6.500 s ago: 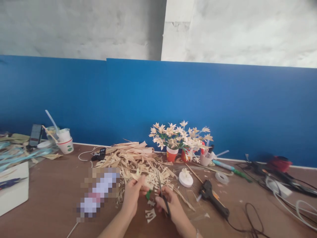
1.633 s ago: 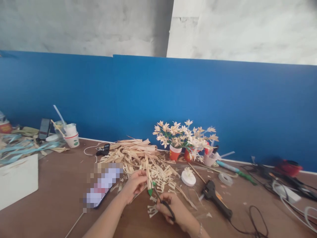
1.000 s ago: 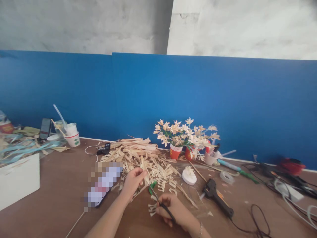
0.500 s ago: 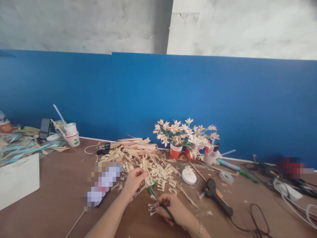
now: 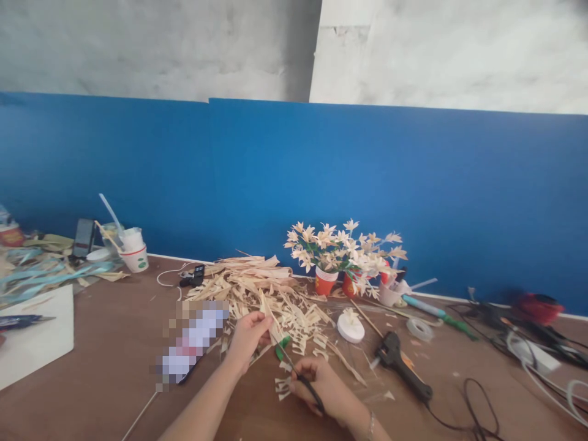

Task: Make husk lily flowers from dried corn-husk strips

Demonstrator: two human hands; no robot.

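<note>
My left hand (image 5: pixel 249 335) pinches a pale strip of dried husk (image 5: pixel 270 312) over a heap of similar husk (image 5: pixel 257 275). With my right hand (image 5: pixel 321 386) I grip black-handled scissors (image 5: pixel 309 392), their blades pointing up and left at the lower end of the strip. Whether the blades touch the strip is hard to make out. A green roll (image 5: pixel 282 348) lies just behind the blades. Small cut husk pieces (image 5: pixel 282 386) lie on the table by my right fingers.
Red cups of husk flowers (image 5: pixel 326 283) stand at the back beside a white round lid (image 5: pixel 350 327). To the right lie a glue gun (image 5: pixel 399 361), a tape roll (image 5: pixel 419 329) and cables. A blurred phone (image 5: pixel 195 343) lies left; a pen-like tool (image 5: pixel 22 321) hovers over a white board (image 5: pixel 46 355).
A pen-like tool has come in over the white board from the left edge. The scissors have shifted slightly, and a small pale piece shows below the blades. My hands stay nearly in place.
</note>
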